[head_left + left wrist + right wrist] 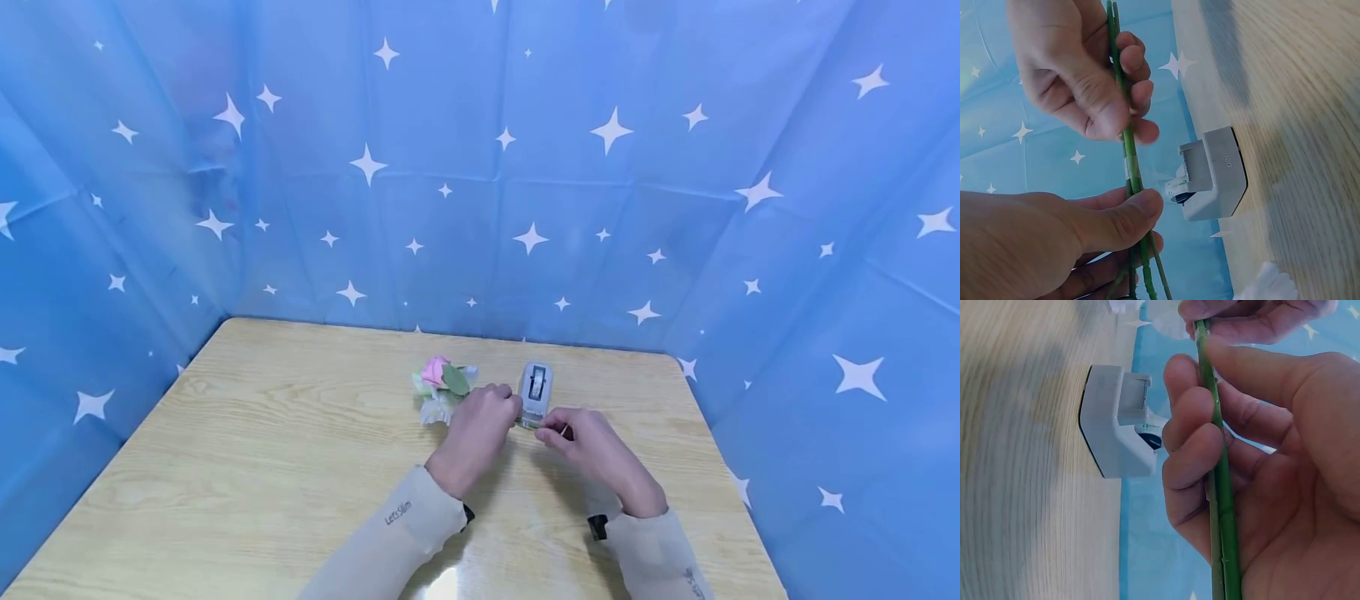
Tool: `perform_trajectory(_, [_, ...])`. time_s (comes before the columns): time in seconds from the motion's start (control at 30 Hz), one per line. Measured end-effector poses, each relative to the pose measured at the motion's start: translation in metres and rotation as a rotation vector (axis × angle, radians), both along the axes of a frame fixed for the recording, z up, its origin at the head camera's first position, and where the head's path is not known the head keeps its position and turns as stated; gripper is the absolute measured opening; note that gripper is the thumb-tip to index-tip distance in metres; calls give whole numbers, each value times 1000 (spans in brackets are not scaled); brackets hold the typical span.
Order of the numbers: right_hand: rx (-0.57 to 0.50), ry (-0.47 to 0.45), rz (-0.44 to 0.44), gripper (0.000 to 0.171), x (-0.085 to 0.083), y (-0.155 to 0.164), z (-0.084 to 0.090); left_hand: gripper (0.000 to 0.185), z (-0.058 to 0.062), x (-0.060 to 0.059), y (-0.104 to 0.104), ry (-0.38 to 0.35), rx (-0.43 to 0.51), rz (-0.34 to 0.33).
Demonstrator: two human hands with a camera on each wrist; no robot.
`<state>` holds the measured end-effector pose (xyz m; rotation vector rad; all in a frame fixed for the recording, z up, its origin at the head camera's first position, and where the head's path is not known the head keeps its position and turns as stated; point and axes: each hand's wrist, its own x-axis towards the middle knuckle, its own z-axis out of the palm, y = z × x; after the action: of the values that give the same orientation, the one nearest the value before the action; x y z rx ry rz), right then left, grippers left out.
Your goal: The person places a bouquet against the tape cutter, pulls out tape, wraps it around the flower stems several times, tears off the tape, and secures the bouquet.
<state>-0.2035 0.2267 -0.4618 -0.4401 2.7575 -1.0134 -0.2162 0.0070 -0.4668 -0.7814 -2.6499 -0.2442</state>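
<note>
In the head view my left hand [480, 425] holds a small bunch of flowers by its green stems [1145, 269]; a pink rose [434, 372] with a green leaf [455, 380] and pale petals pokes out to its left. The left thumb and fingers pinch the stems from both sides. Further along the same stems, my right hand [1310, 456] has its fingers curled around them. A shiny clear band [1130, 165] is on the stems between the two hands. Just beyond the hands stands a grey tape dispenser [536, 387] with a roll in it.
The wooden table [225, 467] extends widely to the left and front. Behind and on both sides hangs a blue curtain [450, 250] with white stars, close to the table's edges.
</note>
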Motion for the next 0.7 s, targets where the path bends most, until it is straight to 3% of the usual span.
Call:
perform_trajectory(0.33, [7,-4,14,17,0,0,-2,12,-3,0,-2,2,21,-9])
perform_trajectory(0.7, [40,40,-18,12,-1,-3,-2,17,1,0,-7,-91,68,-39])
